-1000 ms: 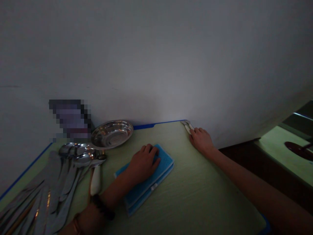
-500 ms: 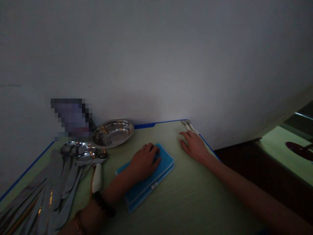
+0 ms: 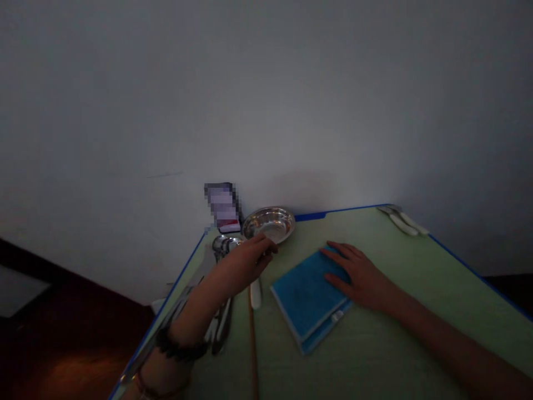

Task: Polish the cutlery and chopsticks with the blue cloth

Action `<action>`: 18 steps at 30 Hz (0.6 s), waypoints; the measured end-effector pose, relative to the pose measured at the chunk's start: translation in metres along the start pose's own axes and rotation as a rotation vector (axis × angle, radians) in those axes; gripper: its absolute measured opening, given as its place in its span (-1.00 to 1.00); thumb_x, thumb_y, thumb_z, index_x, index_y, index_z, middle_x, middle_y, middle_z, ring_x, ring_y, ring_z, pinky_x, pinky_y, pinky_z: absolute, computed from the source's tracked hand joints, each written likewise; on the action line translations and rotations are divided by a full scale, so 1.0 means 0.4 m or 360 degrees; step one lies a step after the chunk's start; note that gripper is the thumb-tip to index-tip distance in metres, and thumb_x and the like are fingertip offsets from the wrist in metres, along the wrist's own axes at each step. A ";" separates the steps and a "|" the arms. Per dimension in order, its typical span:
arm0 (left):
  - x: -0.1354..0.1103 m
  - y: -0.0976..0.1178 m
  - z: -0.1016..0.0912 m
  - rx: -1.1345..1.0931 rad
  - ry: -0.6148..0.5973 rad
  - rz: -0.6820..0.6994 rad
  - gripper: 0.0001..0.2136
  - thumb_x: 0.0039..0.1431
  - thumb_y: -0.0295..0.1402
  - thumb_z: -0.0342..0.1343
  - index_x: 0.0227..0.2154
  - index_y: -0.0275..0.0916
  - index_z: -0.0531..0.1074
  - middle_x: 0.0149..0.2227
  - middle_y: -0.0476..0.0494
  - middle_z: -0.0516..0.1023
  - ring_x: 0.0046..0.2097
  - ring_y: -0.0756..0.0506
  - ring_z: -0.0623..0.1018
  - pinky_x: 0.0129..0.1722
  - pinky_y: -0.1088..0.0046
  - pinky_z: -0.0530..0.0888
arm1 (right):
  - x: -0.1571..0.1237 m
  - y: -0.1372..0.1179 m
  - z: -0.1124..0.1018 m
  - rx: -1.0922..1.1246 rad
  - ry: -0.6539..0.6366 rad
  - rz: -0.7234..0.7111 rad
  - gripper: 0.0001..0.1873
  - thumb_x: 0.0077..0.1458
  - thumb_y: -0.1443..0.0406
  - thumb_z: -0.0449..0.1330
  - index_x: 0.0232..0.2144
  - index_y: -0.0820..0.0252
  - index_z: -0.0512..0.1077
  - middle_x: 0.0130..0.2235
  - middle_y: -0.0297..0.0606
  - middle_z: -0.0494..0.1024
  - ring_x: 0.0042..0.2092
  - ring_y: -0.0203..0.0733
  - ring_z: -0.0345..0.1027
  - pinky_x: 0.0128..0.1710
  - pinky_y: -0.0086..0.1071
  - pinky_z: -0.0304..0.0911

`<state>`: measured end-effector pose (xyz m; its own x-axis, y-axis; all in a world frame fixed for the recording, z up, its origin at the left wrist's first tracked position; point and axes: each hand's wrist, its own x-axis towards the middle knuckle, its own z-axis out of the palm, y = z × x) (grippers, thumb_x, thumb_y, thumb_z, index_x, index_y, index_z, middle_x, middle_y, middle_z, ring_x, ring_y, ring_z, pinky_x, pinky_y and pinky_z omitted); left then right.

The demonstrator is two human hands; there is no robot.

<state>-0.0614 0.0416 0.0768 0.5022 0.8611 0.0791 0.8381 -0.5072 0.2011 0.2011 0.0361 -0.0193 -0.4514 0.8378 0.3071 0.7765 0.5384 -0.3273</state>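
Note:
My right hand [image 3: 360, 275] lies with fingers spread on the right part of a folded blue cloth [image 3: 308, 294], which has a small white tag at its lower edge. My left hand [image 3: 250, 260], a dark bead bracelet on its wrist, is over the cutlery just in front of a shiny metal bowl [image 3: 270, 222]. Its fingers are loosely bent with a gap to the thumb, and I see nothing in them. Below it, a white handle [image 3: 255, 295] sticks out, its far end hidden by the hand. Metal spoons [image 3: 220, 243] lie partly behind the left forearm.
A phone [image 3: 225, 208], partly pixelated, leans on the wall behind the bowl. Two white-handled utensils [image 3: 402, 221] lie at the table's far right corner. A thin wooden stick [image 3: 253, 350] points toward me. Blue edging borders the light green table [image 3: 400, 266].
My left hand has left the cloth and gone left to the cutlery by the bowl. My right hand has come from beside the corner utensils onto the cloth. The view has turned left.

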 end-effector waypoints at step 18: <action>-0.137 0.020 0.066 0.0552 -0.0114 -0.0674 -0.79 0.15 -0.22 -0.13 -0.37 -0.21 0.33 -0.35 -0.16 0.55 -0.35 -0.20 0.54 -0.43 0.34 0.36 | -0.003 0.025 0.017 0.0173 0.0159 0.0204 -0.62 0.05 0.12 0.03 -0.12 0.18 0.32 -0.15 -0.15 0.46 -0.12 -0.09 0.31 -0.07 -0.14 0.19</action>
<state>-0.0765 -0.0104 0.0484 0.1087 0.9940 -0.0079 0.9851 -0.1088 -0.1333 0.2065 0.0410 -0.0290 -0.3019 0.8898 0.3421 0.7702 0.4392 -0.4625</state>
